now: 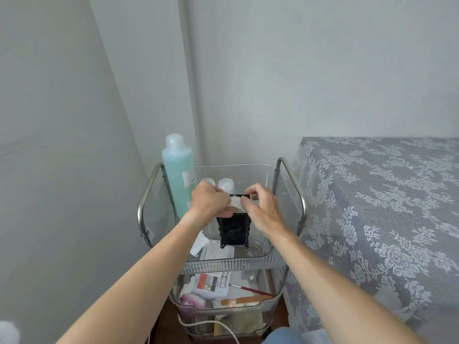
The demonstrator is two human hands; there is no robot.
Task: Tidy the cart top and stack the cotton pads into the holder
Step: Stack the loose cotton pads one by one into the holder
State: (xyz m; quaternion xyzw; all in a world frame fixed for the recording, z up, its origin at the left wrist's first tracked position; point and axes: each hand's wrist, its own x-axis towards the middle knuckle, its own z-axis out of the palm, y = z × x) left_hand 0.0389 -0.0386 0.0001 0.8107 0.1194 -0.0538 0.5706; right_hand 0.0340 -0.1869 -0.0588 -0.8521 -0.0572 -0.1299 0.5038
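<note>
— Both hands meet over the cart's top tray: left hand and right hand pinch a white square cotton pad at the mouth of the black ornate plastic holder.

— Risk?

— The holder looks light (footed, narrow); pressing off-centre could tip it toward 11 o'clock, against the tall blue-green bottle.

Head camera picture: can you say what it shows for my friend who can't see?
Two hands, left hand and right hand, hold white cotton pads over a black holder on a clear cart. A tall blue-green bottle stands behind.
</note>
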